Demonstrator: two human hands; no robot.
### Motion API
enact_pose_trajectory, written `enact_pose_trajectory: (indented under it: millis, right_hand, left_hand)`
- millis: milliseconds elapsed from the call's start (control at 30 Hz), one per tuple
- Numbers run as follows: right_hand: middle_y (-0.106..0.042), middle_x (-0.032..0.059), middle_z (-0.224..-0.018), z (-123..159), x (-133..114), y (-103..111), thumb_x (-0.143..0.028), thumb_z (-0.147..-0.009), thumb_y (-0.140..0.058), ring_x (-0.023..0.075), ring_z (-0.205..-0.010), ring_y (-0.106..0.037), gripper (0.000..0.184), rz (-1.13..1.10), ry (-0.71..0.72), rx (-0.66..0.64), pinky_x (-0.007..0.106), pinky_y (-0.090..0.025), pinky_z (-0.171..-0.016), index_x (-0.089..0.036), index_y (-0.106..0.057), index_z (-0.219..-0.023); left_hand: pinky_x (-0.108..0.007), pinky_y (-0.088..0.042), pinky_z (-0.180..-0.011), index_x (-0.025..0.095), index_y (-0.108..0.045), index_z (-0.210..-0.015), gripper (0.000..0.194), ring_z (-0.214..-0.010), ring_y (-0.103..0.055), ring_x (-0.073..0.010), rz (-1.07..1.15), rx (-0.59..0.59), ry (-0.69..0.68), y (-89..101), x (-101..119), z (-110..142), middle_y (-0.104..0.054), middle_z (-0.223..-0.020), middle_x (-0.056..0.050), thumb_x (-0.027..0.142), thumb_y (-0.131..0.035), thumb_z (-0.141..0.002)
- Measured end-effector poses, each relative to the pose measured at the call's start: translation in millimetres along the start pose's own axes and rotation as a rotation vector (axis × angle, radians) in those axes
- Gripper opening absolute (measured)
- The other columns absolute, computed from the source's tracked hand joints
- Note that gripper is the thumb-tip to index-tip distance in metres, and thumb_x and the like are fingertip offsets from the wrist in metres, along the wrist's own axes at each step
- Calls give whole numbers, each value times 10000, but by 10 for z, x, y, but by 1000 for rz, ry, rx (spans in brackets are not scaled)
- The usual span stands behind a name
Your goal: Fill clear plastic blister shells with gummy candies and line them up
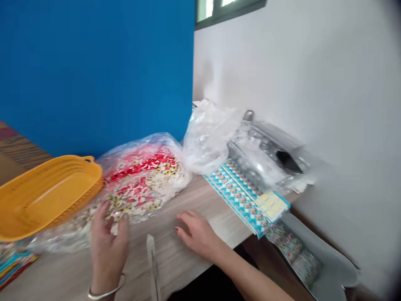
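Two hands sit at the table (169, 238): left hand (108, 246) curled on a plastic bag (140, 184), grip unclear; right hand (197, 234) flat and released, yellow basket (46, 196) parked handy.

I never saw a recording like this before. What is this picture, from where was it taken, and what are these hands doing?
There is no machine here. A person wears a camera on the head, so this one picture looks forward and down at their own two hands. The left hand rests its fingers on a clear plastic bag full of small red and cream pieces; I cannot tell if it grips the bag. The right hand lies open on the wooden table and holds nothing. Beside them are an orange plastic basket, a crumpled plastic bag, and printed blue-and-white strips. A pale, narrow object is too blurred to name.
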State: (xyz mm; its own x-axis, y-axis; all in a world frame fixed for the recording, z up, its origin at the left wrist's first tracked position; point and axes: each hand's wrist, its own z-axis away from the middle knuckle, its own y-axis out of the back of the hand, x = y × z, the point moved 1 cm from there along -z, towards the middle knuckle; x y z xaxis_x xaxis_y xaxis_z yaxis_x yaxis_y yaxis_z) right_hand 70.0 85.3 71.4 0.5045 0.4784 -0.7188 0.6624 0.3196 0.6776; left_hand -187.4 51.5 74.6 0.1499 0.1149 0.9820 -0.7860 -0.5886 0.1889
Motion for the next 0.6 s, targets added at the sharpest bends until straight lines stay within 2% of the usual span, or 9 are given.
enact_pose_trajectory:
  millis: [100,167,233,300,367,433,467,533,600]
  right_hand:
    - [-663,109,-1230,287,338,116,-199,-902,-598,252,-1143,-606,292,165,-85,124,420,-483,-1010,-198,-639,-1191]
    - [-633,151,-1286,504,617,298,-190,-909,-572,287,-1206,-572,310,301,-145,225,472,-457,-1047,-169,-629,-1212]
    - [-605,191,-1328,715,899,501,-182,-906,-555,339,-1284,-516,341,446,-204,292,533,-420,-1079,-134,-620,-1238]
    - [-582,204,-1362,901,1154,654,-174,-900,-548,369,-1312,-489,364,565,-279,337,576,-406,-1081,-137,-616,-1256]
    - [-605,187,-1334,1044,1349,706,-165,-895,-552,358,-1265,-537,347,617,-333,332,556,-445,-1051,-158,-632,-1233]
    - [-623,182,-1309,1130,1451,671,-154,-880,-576,357,-1232,-568,337,634,-361,313,541,-466,-1035,-153,-648,-1209]
    - [-627,187,-1304,1148,1460,645,-144,-866,-591,365,-1230,-571,339,638,-372,310,549,-464,-1037,-145,-655,-1199]
    - [-640,186,-1287,1130,1391,643,-121,-841,-609,373,-1222,-578,339,621,-374,323,565,-463,-1037,-146,-669,-1174]
    - [-663,154,-1256,1043,1233,789,-131,-856,-600,339,-1184,-608,318,556,-324,355,531,-491,-1016,-185,-674,-1161]
  left_hand:
    - [-577,-483,-1000,229,-573,-1238,415,-1325,-505,-391,-153,-126,-191,-590,118,-154,-614,-1321,-179,382,-625,-855]
    - [-640,-342,-1105,229,-604,-1199,399,-1425,-379,-410,-303,-202,-400,-938,221,-300,-602,-1351,-175,385,-651,-834]
    - [-692,-125,-1166,233,-627,-1167,393,-1490,-247,-415,-484,-275,-621,-1191,279,-442,-593,-1378,-169,377,-682,-806]
    - [-703,5,-1160,225,-657,-1079,337,-1482,-259,-422,-635,-334,-748,-1319,266,-550,-640,-1301,-181,374,-707,-780]
    - [-685,-62,-1165,212,-670,-900,224,-1351,-457,-425,-743,-380,-767,-1336,188,-574,-713,-1057,-182,391,-713,-772]
    - [-624,-263,-1133,210,-638,-735,232,-1064,-651,-381,-840,-422,-738,-1288,54,-480,-701,-793,-146,429,-693,-788]
    - [-593,-371,-1066,210,-639,-737,257,-936,-683,-359,-923,-415,-739,-1253,-30,-395,-691,-736,-135,453,-652,-818]
    - [-521,-497,-905,192,-683,-901,307,-828,-695,-345,-1054,-402,-757,-1184,-225,-198,-718,-770,-149,463,-541,-888]
    - [-491,-534,-805,142,-654,-1156,418,-859,-709,-356,-1065,-391,-797,-1125,-433,-41,-749,-981,-199,429,-459,-923]
